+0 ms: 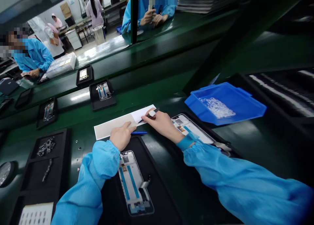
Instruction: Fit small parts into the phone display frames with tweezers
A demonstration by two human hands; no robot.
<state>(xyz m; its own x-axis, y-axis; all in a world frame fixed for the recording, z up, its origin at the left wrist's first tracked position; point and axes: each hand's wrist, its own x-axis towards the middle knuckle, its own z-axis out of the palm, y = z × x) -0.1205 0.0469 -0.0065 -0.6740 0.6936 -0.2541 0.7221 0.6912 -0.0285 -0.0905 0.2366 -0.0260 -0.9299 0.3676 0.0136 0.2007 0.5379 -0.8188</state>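
Note:
My left hand (120, 136) presses its outstretched fingertips on a long sticker sheet (104, 129), whose right part is white. In my right hand (163, 123) is a pair of dark tweezers (157, 109), the tip pointing down at the sheet's white part. Something white, like a finger cot, covers one right fingertip. A blue pen (139, 132) lies just below the sheet, beside my left fingers. Under my left forearm, a phone frame (133, 182) with two blue strips rests on a black tray (157, 189). Another phone frame (193, 128) lies partly behind my right wrist.
A blue bin (245, 104) of small white rings stands at the right. At left is a black compartment tray (62, 153) with small dark parts. More trayed phone frames (104, 91) sit farther off. Co-workers in blue sleeves (43, 53) sit across the bench. A dark post (133, 19) rises ahead.

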